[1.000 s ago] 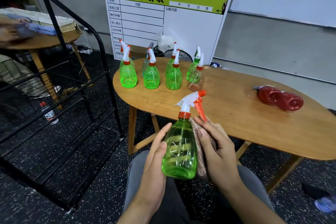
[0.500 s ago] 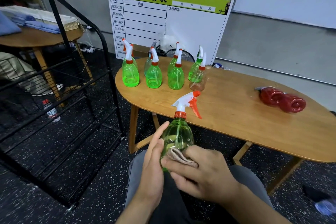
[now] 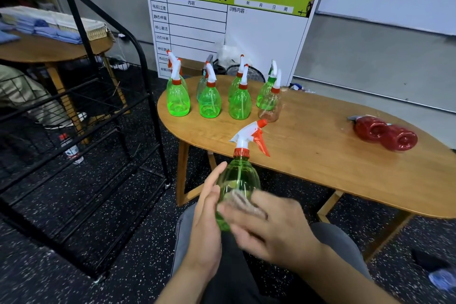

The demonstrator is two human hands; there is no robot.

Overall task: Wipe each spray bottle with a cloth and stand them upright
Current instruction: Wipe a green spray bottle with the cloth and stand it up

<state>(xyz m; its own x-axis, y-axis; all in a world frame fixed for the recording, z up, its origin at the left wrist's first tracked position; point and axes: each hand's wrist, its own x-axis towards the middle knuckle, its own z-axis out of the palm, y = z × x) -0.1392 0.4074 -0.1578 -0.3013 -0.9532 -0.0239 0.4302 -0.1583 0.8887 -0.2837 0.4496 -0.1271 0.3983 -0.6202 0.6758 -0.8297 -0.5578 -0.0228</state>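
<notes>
**Bottle wiped above the lap**

A green spray bottle stands upright off the tabletop's near edge. The left hand steadies it with straight fingers; the right hand, blurred, presses a cloth against it, fingers bent over the cloth.

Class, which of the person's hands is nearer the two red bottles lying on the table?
Right. The right hand is nearer the red bottles; the left hand sits farther, across the green bottle.
</notes>
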